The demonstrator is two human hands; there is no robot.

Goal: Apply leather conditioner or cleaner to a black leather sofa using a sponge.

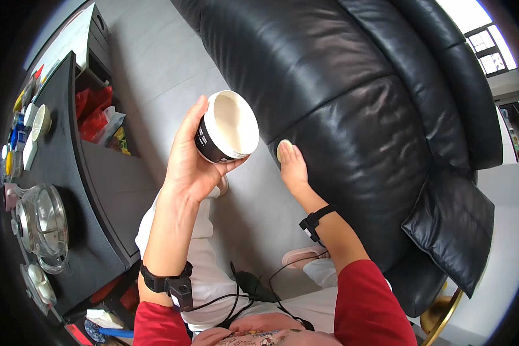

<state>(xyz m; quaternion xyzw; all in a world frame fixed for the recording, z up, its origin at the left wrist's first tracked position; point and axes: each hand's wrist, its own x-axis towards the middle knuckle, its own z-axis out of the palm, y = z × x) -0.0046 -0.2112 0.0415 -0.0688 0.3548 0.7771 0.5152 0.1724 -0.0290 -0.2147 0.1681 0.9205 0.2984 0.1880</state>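
My left hand [189, 160] grips a black-labelled jar [211, 142] with a white rim, tilted so its mouth faces up toward me. Pale cream-coloured content shows inside the jar, and the label bears writing. Out to the right, my right hand [293, 168] presses a small pale round pad [284, 148] against the front edge of the black leather sofa [363, 129]. Fingers cover most of that pad, so its material cannot be told. Creases and shiny patches mark the leather around the hand.
A dark table [80, 207] on the left bears a glass teapot [43, 220], a small bowl [41, 123] and several containers. Plastic bags [96, 114] fill its open compartment. A black cushion [454, 220] lies at the sofa's near end. Cables [251, 298] run from the wrist straps across my lap.
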